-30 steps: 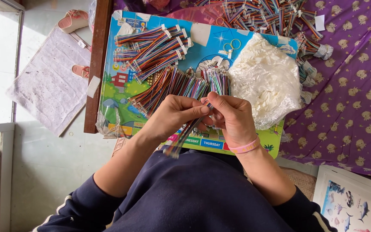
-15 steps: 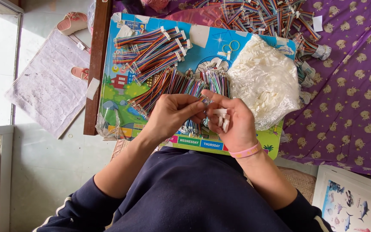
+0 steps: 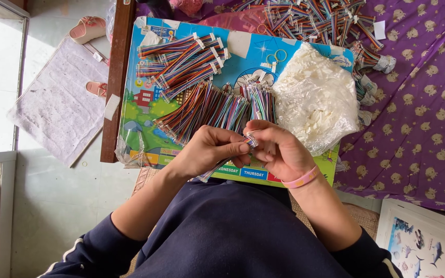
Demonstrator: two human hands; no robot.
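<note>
Hands, left (image 3: 207,152) and right (image 3: 279,152), pinch 1 short multicoloured ribbon cable (image 3: 227,157) at frame centre, close for fine fingerwork.

Both hands have drawn closer together: the left hand (image 3: 209,149) now pinches the striped cable's (image 3: 222,160) tip against the right hand (image 3: 279,152), at three o'clock; half a second earlier they were slightly parted.

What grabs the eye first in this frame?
The fanned bundles of rainbow ribbon cables spread over the colourful picture board. At centre, the left hand and right hand pinch one small cable piece between them. Right of the cables sits a clear bag of white parts, on the board's edge beside the purple patterned cloth.
</note>
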